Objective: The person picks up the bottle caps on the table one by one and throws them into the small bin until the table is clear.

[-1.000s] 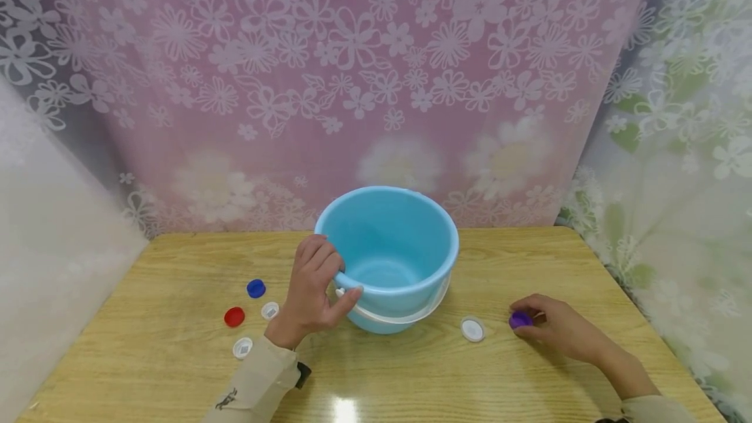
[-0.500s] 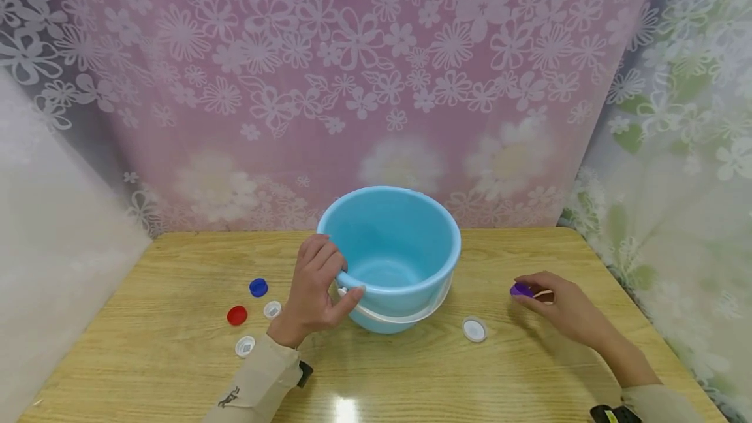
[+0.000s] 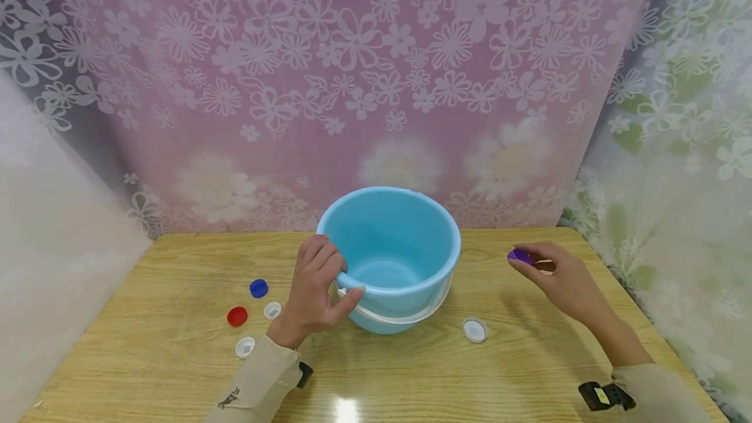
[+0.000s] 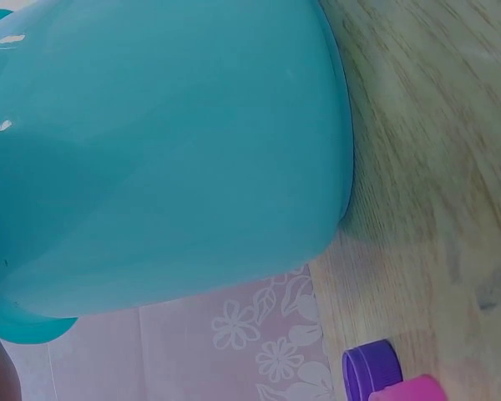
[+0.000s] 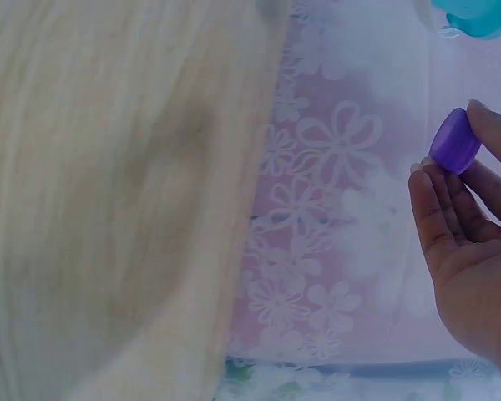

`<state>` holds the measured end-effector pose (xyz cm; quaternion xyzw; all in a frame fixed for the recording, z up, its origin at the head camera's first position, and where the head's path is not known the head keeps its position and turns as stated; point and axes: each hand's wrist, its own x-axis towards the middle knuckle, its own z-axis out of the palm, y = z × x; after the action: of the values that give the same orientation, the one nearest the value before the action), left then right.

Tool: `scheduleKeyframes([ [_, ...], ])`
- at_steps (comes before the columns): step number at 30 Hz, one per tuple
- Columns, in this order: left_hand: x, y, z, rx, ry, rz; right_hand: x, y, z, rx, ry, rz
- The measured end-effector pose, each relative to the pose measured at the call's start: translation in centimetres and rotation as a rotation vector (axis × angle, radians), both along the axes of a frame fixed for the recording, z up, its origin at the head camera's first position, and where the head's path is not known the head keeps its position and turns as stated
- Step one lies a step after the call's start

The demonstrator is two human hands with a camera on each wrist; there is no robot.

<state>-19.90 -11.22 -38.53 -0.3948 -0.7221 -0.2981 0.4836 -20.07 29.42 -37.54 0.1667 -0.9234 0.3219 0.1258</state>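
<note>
A light blue plastic bucket (image 3: 393, 304) stands upright on the table, its white handle (image 3: 420, 316) hanging down at the front. My left hand (image 3: 314, 286) grips the bucket's rim on the left, with the thumb outside and the fingers over the edge. Raised above the table to the right of the bucket, my right hand (image 3: 566, 282) pinches a purple bottle cap (image 3: 518, 257) between thumb and fingers. The right wrist view shows the same cap (image 5: 456, 144) tilted at the fingertips. Bucket wall (image 4: 167, 159) fills much of the left wrist view.
Left of the bucket lie a blue cap (image 3: 258, 288), a red cap (image 3: 237, 316) and two white caps (image 3: 273, 310). Another round white cap (image 3: 474, 329) is on the wooden table (image 3: 411, 377), right of the bucket. A floral pink curtain (image 3: 294, 83) hangs behind.
My right hand has lifted the purple bottle cap from the table, moving it up and away from me. The left hand and the bucket have stayed in place.
</note>
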Motion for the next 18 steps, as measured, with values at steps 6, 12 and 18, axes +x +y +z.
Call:
scheduleKeyframes([
  [6, 0.0, 0.0, 0.1, 0.0, 0.003, -0.002, -0.6, -1.0, 1.4, -0.01, 0.041, 0.003],
  [12, 0.0, 0.0, 0.1, -0.008, -0.004, 0.0, -0.9, -2.8, 3.4, -0.059, 0.065, 0.017],
  [18, 0.1, -0.1, 0.1, -0.013, -0.013, 0.008, -1.3, -4.8, 5.7, -0.1, 0.071, 0.063],
])
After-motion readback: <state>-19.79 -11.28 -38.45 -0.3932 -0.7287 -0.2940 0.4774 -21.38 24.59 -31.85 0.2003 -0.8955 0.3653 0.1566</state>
